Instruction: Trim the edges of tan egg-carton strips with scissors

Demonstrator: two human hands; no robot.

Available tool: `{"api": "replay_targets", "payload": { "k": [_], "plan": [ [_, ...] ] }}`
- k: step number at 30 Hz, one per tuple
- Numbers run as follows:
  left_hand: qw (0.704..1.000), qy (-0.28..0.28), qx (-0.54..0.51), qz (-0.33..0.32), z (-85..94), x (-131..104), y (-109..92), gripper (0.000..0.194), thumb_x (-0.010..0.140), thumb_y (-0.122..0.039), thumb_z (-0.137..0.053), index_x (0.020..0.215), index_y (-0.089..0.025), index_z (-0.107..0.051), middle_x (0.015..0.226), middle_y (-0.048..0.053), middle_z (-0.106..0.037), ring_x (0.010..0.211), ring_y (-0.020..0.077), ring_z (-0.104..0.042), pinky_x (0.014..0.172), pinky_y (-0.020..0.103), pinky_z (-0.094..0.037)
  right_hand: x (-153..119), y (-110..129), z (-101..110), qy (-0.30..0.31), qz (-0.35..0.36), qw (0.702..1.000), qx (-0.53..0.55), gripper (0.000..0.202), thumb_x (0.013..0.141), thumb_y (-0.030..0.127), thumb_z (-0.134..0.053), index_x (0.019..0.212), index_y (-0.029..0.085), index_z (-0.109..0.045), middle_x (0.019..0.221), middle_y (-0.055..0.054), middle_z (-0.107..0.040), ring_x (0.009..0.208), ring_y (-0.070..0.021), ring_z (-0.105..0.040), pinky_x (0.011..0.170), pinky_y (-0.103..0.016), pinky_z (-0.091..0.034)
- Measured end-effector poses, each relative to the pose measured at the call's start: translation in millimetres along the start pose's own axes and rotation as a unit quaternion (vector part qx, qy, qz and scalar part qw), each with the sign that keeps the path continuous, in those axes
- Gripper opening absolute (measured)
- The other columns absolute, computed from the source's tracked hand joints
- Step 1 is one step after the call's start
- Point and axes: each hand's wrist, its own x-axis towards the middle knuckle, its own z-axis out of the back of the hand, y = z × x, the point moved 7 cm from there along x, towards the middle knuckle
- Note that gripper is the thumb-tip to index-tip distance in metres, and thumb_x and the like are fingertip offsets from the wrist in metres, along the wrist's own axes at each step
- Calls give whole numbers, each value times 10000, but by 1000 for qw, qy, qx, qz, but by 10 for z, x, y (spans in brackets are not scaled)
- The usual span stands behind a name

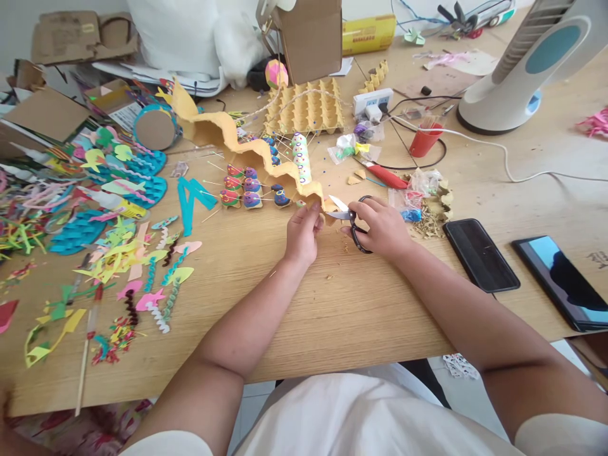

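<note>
Over the table (342,316), one carton strip (256,149) is slanting away, the left hand (303,235) pinching its near end; the right hand (382,228) is holding one pair of scissors (352,216), fingers hooking the loops, blades gaping. The strip's looking light, stiffish, tearable: ridges are offering best hold. Two phones (482,255) are lying rightward.

No words or numbers can be read. Red print (369,31) on the yellow roll (351,47) near the bench's (380,316) back edge is too blurry. So are dark marks (596,258) by its right edge.
</note>
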Motion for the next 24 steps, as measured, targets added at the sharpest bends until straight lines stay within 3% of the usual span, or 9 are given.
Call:
{"api": "replay_targets", "payload": {
  "k": [4, 7, 12, 24],
  "plan": [
    [999, 8, 22, -23, -31, -9, -37, 89, 817, -276, -824, 809, -232, -747, 811, -21, -707, 746, 67, -625, 671, 160, -442, 5, 6, 3, 2, -4, 1000, -5, 469, 977, 562, -527, 1199, 170, -658, 960, -121, -697, 913, -281, -592, 753, -372, -432],
    [999, 28, 22, -20, -87, -32, -39, 138, 823, -317, -814, 938, -257, -768, 1024, 8, -761, 934, 105, -688, 743, 180, -479, 2, 13, 10, 4, -10, 1000, -8, 473, 983, 571, -511, 1207, 183, -664, 985, -124, -695, 917, -281, -585, 759, -374, -431],
    [999, 45, 7, -6, -132, -62, -6, 215, 797, -380, -835, 954, -271, -736, 928, -14, -755, 828, 90, -688, 643, 162, -452, -8, 46, 16, -1, 2, 1000, -23, 493, 985, 601, -493, 1196, 191, -671, 991, -124, -682, 917, -282, -571, 769, -383, -435],
    [1000, 26, 4, 7, -106, -67, 9, 216, 804, -373, -835, 949, -257, -725, 924, -6, -759, 798, 97, -701, 639, 162, -497, -12, 47, 31, -15, 13, 998, -56, 497, 986, 616, -483, 1202, 207, -666, 1028, -127, -658, 949, -288, -548, 808, -400, -436]
  ]
}}
